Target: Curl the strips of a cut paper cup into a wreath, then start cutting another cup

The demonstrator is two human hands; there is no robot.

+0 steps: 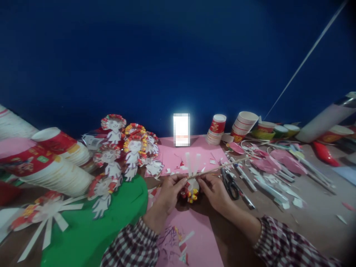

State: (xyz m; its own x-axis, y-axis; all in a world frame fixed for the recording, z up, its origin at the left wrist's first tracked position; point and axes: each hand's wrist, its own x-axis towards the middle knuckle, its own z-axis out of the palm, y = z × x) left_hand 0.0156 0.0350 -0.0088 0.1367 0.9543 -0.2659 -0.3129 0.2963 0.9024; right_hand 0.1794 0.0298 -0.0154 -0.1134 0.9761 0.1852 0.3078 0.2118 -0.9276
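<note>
A thin wooden stick (pixel 219 169) slants up to the right across a cut paper cup (pixel 192 186). Two pale strips stand up from this cup, and red and yellow curled strips hang at its lower edge. My left hand (pixel 171 193) is closed, its thumb and fingers pinching at the stick's lower end beside the cup. From the other side my right hand (pixel 217 191) is closed too, fingertips on the stick close to the cup's strips. Exactly how the strips lie under my fingertips is hidden.
Paper figures with curled rims (pixel 133 148) stand at the left, near cup stacks (pixel 61 174) and a green sheet (pixel 122 222). Scissors (pixel 230 183), pens (pixel 244 178) and paper scraps lie right. Pink paper (pixel 200 226) is below; a bright pixelated screen (pixel 181 129) stands behind.
</note>
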